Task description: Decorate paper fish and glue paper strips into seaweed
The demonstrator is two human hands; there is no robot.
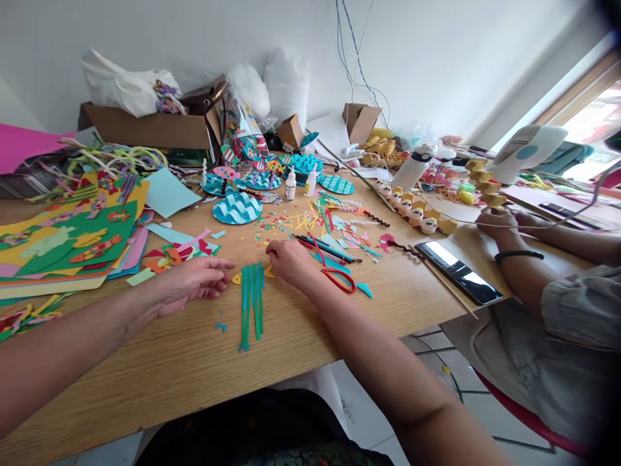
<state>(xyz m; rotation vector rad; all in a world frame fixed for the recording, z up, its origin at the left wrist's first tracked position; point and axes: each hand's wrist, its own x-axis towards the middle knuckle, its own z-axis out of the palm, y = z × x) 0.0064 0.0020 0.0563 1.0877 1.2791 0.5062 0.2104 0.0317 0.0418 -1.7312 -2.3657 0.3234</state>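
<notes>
A yellow paper fish [237,279] lies on the table, its middle covered by green and blue paper strips [252,298] whose loose ends hang toward me. My left hand [196,281] hovers just left of the fish's head, fingers stretched and a little apart, holding nothing. At the tail end, my right hand [290,262] has its fingers curled together close to the yellow tail. What sits between those fingertips is hidden. Small blue paper scraps [221,325] lie below my left hand.
Red-handled scissors [339,279] and several dark pencils [330,249] lie right of my right hand. Glue bottles [290,186], a blue wavy paper disc [237,208] and coloured scraps are behind. A phone [458,272] lies near another person's hands [497,223]. Colored sheets [72,239] are stacked left.
</notes>
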